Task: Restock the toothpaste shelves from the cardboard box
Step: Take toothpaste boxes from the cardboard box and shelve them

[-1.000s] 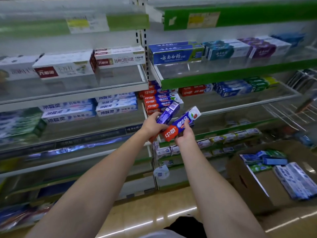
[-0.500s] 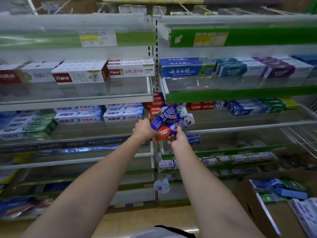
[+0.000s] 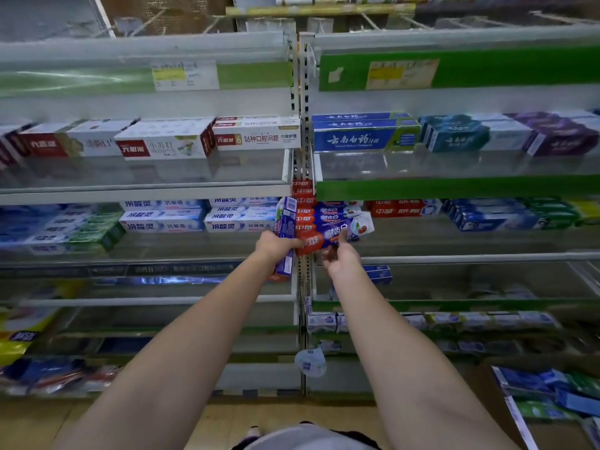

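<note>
My left hand (image 3: 272, 246) grips a blue toothpaste box (image 3: 286, 232) held upright at the post between the two shelf bays. To its right, my right hand (image 3: 341, 261) holds a red-and-blue toothpaste box (image 3: 334, 233) by its near edge. That box lies flat against the stack of matching red-and-blue boxes (image 3: 305, 203) at the left end of the middle right shelf (image 3: 470, 256). The cardboard box (image 3: 487, 404) stands on the floor at lower right, with several blue and green toothpaste boxes (image 3: 558, 394) inside.
White and red boxes (image 3: 165, 142) fill the upper left shelf, blue ones (image 3: 360, 138) the upper right. Pale blue boxes (image 3: 240, 219) sit left of my hands. Bare shelf stretches right of the stack. A round tag (image 3: 310, 362) hangs from the post below.
Both hands reached further in toward the shelf. The red-and-blue box went from tilted in the air to lying against the stack, and the blue box turned upright. My view tilted up.
</note>
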A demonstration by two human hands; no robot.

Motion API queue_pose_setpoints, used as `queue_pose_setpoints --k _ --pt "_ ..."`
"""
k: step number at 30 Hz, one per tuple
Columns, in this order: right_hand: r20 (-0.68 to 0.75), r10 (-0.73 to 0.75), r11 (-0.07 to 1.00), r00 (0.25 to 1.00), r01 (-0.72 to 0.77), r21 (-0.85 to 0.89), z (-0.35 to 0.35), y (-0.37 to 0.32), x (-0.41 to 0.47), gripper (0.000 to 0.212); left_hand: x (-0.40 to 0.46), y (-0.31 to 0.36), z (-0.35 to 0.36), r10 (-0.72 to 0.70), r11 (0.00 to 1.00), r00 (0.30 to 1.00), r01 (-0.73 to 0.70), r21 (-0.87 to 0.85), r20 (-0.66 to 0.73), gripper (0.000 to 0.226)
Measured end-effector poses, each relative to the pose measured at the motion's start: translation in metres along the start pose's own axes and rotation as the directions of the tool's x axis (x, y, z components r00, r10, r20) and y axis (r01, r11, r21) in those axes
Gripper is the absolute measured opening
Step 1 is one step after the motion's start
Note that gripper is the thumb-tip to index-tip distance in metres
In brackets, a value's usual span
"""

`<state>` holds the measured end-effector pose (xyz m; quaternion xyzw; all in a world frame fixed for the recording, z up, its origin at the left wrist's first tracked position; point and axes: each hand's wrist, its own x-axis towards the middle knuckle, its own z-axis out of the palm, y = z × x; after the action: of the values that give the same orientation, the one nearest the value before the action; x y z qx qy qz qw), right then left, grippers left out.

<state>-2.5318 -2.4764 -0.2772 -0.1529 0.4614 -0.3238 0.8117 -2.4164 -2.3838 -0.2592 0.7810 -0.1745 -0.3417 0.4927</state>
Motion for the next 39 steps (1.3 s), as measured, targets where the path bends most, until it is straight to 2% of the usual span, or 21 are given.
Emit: queue_pose_setpoints --k 4,8,10,15,19,21,25,31,35,39 --pt "-0.005 0.011 1.000 1.000 -0.011 0.028 0.002 -0.001 0.007 0.045 0.002 -0.006 0.003 -0.018 0.990 1.000 0.020 -0.140 0.017 0.071" --pt "-0.037 0.012 1.000 0.999 -0.013 -0.002 0.011 -0.008 0.015 0.045 0.005 -0.007 0.009 -0.061 0.978 0.997 0.068 -0.196 0.041 0.050" --pt "-0.063 0.008 1.000 0.998 -0.010 -0.018 0.014 -0.010 0.018 0.044 0.007 -0.005 0.010 -0.065 0.973 0.997 0.075 -0.218 0.051 0.046" --pt "-0.064 0.001 1.000 0.998 0.001 0.030 0.019 -0.004 0.027 0.044 0.014 0.000 0.010 -0.012 0.936 1.000 0.020 -0.350 0.025 0.059" --pt "-0.059 -0.009 0.997 0.998 0.014 0.079 0.023 -0.003 0.025 0.040 0.015 0.001 0.014 -0.008 0.903 0.998 0.033 -0.429 0.059 0.052" --pt "-0.079 0.016 0.999 0.997 -0.013 0.048 0.022 -0.007 0.024 0.040 0.015 0.001 0.015 -0.022 0.893 0.997 0.055 -0.446 0.078 0.054" --pt "-0.107 0.027 0.989 0.994 -0.041 -0.139 0.018 -0.013 0.038 0.047 0.014 0.000 0.015 -0.043 0.875 0.995 0.082 -0.477 0.093 0.060" --pt "-0.076 -0.063 0.984 0.995 0.050 -0.169 0.017 -0.003 0.047 0.040 0.014 -0.007 0.016 -0.054 0.866 0.997 0.078 -0.493 0.063 0.069" --pt "-0.018 -0.128 0.972 0.992 0.122 -0.200 0.013 0.002 0.049 0.034 0.013 -0.013 0.015 -0.023 0.861 0.999 0.044 -0.506 0.047 0.062" --pt "0.035 -0.131 0.970 0.991 0.136 -0.204 0.006 0.000 0.049 0.025 0.013 -0.015 0.012 -0.026 0.867 0.998 0.049 -0.497 0.053 0.058"
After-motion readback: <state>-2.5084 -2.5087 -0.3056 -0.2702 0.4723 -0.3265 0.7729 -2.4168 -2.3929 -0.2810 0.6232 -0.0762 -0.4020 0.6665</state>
